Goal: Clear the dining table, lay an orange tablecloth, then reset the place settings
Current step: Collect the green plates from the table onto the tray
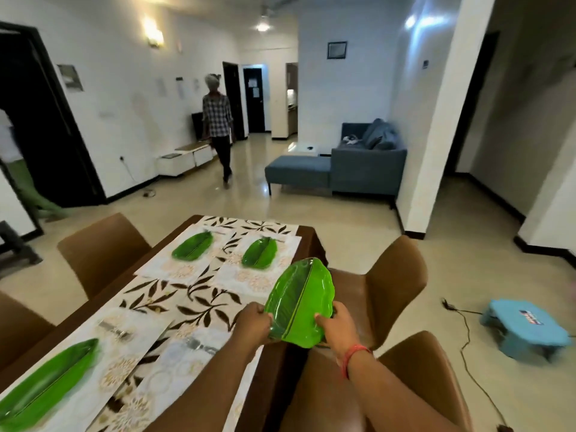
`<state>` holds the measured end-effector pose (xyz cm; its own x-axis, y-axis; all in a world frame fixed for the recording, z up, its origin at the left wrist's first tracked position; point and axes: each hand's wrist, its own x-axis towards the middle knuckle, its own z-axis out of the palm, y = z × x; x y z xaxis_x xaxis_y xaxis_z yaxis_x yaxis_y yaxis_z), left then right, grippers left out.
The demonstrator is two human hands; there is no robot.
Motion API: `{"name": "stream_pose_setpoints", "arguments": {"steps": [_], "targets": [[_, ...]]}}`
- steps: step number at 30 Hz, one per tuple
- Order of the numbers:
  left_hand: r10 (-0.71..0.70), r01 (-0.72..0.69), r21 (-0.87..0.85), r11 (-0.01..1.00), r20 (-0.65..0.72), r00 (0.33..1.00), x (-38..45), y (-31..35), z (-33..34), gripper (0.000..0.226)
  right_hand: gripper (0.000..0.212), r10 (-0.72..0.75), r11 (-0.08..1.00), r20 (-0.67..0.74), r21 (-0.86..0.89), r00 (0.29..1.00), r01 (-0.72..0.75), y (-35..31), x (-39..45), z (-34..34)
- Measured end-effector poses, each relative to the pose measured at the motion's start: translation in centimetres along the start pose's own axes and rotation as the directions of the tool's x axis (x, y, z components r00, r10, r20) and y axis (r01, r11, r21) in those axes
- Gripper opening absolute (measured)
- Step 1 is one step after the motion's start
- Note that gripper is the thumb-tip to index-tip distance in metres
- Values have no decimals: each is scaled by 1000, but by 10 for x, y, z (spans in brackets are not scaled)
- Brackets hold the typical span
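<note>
Gripping green leaf plate [299, 304] | left hand [254, 322], right hand [338, 325] fingers curled round near rim

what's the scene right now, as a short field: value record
held plate: green leaf-shaped plate, lifted over the table's right edge
left hand: left hand grips its near-left rim
right hand: right hand grips its near-right rim
plates on table: three, far left, far right, near left
cloth: leaf-print cloth, no orange one visible

A blue sofa [358, 163], a blue stool [526, 328], a walking person [218, 120].
</note>
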<state>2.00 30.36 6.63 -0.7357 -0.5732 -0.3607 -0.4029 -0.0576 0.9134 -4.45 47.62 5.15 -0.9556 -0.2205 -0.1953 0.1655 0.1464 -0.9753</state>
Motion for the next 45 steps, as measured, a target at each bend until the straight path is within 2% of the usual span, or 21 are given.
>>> {"name": "stream_pose_setpoints", "arguments": {"steps": [3, 7, 15, 20, 23, 30, 34, 39, 45], "targets": [[51, -52, 68, 996, 14, 999, -11, 18, 49, 5, 17, -18, 1000, -36, 5, 999, 19, -6, 15, -55], [90, -91, 78, 993, 15, 996, -28, 41, 119, 9, 15, -25, 996, -39, 79, 999, 28, -9, 37, -130], [234, -225, 255, 940, -3, 972, -48, 79, 283, 14, 19, -33, 987, -17, 155, 999, 35, -17, 81, -320], [269, -269, 264, 926, 38, 963, -43, 97, 384, 12, 18, -1, 968, -17, 251, 1000, 5, -29, 109, -416], [279, -285, 269, 920, 60, 958, -28, 104, 437, 11, 18, 9, 968, -48, 252, 999, 3, -23, 134, -459], [228, -247, 249, 936, 103, 968, 32, 111, 521, 10, 20, 87, 958, -90, 280, 992, -59, 0, 210, -515], [216, -235, 264, 935, 101, 971, 86, 126, 560, 12, 20, 106, 955, -86, 285, 991, -77, -3, 282, -533], [229, -256, 297, 920, 124, 965, 160, 161, 585, 18, 26, 119, 958, -95, 273, 988, -89, -22, 376, -544], [201, -231, 310, 922, 126, 971, 238, 191, 603, 13, 34, 125, 967, -91, 233, 988, -101, -43, 479, -546]]}}
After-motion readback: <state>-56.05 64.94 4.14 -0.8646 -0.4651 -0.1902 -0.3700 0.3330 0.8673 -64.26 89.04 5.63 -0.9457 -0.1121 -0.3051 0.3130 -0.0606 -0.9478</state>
